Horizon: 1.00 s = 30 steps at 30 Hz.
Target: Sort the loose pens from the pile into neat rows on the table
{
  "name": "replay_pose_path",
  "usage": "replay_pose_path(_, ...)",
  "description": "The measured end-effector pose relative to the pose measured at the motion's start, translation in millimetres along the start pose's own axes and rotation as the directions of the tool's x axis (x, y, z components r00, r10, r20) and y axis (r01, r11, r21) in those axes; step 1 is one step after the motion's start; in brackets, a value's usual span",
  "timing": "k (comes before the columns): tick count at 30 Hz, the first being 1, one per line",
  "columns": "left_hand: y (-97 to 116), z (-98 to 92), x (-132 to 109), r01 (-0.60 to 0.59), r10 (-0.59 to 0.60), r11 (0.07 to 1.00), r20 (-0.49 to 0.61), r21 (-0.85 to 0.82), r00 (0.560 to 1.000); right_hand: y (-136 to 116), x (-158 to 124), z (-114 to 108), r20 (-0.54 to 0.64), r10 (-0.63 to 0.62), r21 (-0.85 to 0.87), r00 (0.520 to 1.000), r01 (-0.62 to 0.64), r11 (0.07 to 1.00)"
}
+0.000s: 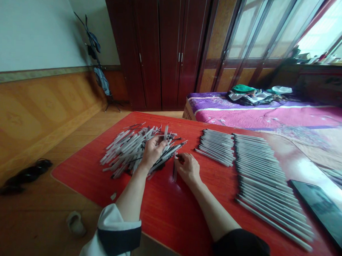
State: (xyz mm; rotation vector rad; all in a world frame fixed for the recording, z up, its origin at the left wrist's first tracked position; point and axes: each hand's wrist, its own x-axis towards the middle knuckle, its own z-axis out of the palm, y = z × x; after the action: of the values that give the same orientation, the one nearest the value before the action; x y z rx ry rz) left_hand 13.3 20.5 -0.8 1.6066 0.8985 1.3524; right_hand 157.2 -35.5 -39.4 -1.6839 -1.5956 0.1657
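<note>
Pale stick (pixel 166 132), over the right part of the loose pile (pixel 127 150): pinched in the left hand (pixel 153 150); likely light, stiff, smooth (mid-length suits a grip). Second stick (pixel 174 172), just right of the pile: far end pinched by the right hand (pixel 189 167). Farther right of the pile: short row (pixel 218 146), long row (pixel 266 177), phone (pixel 322 212).

Daylight from window (pixel 326 33) top R, glare on tabletop (pixel 289 148) R, floor (pixel 48 220) dim btm L, edges stretched

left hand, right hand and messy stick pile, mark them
left hand (pixel 153 151): head view, middle of the hand
right hand (pixel 189 167): head view, back of the hand
messy stick pile (pixel 132 148): head view, sticks near its middle
</note>
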Motion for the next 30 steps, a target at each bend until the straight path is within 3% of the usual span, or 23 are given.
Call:
replay_pose_path(3,-0.8,-1.8,1.6,-0.014,0.009,0.996,-0.050,-0.093,0.999,-10.0,-5.0,-0.7,0.085,-0.122,-0.083,0.989,0.129,0.988)
replay_pose_path(9,-4.0,-3.3,4.9,-0.041,0.016,0.985,-0.150,-0.170,0.989,-24.9,-13.1,3.3,0.147,-0.339,-0.082,0.929,0.353,0.932)
replay_pose_path(15,-5.1,-2.7,6.0,-0.055,0.020,0.978,-0.169,-0.201,0.985,-25.0,-14.0,7.6,0.197,-0.299,-0.183,0.934,0.335,0.924)
replay_pose_path(30,-3.5,4.0,2.9,-0.009,-0.008,0.977,-0.079,-0.212,0.997,-24.8,-14.0,6.4,0.226,-0.305,-0.107,0.925,0.335,0.936)
